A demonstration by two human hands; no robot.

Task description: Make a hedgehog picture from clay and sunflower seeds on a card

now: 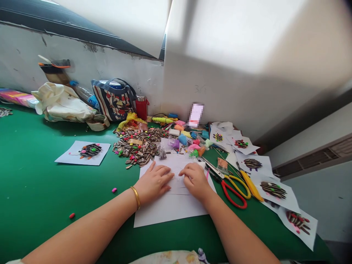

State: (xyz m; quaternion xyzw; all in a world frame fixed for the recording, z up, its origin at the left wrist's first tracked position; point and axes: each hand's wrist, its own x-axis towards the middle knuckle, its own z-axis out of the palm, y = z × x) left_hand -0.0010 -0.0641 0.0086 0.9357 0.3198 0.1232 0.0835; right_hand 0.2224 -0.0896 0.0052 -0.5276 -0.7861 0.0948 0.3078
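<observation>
My left hand (155,181), a gold bangle at its wrist, lies with fingers spread on white paper (165,212), pressing it to the table. Opposite it, my right hand (195,179) is closed, fingers curled and tips resting on the paper; whatever they may hold is hidden. Faint pencil lines (178,179) show between the hands. Something white (202,165) sticks out beside the right knuckles; its kind is unclear. Beyond the paper lies a heap of striped sunflower seeds (143,146) mixed with coloured bits, next to bagged coloured clay (183,139).
Red-handled scissors (233,196), yellow-handled scissors (239,185) and a yellow utility knife (251,186) lie right of the paper. Cards with seed pictures (277,192) line the right edge; another card (96,158) lies left. Bags (114,101) and a red flask (141,109) stand against the wall.
</observation>
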